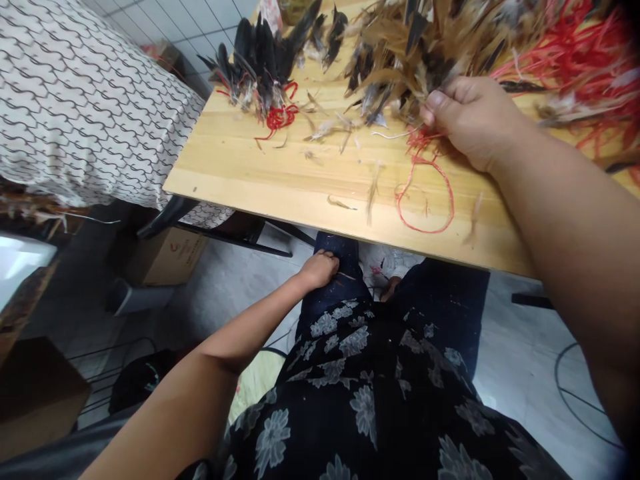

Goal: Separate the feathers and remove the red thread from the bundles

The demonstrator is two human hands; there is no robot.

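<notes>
My right hand (465, 117) is on the wooden table, thumb and fingers closed at the near edge of a pile of brown and black feathers (395, 50), pinching some of them. Just below it, a red string (453, 200) lies in a loop on the wood, its upper end tangled near my fingers. My left hand (320, 269) rests on my thigh below the table edge, fingers curled. A thin brown strand (346, 275) shows beside its fingertips; I cannot tell whether it is held. At the table's left, black feathers (257, 63) stand in a bunch with red string (281, 118) at their base.
Tangled red strings (590, 60) lie at the far right of the wooden table (280, 180), and loose feather bits are scattered over it. A patterned cloth (90, 113) hangs to the left. Cardboard boxes (173, 257) stand on the floor, lower left.
</notes>
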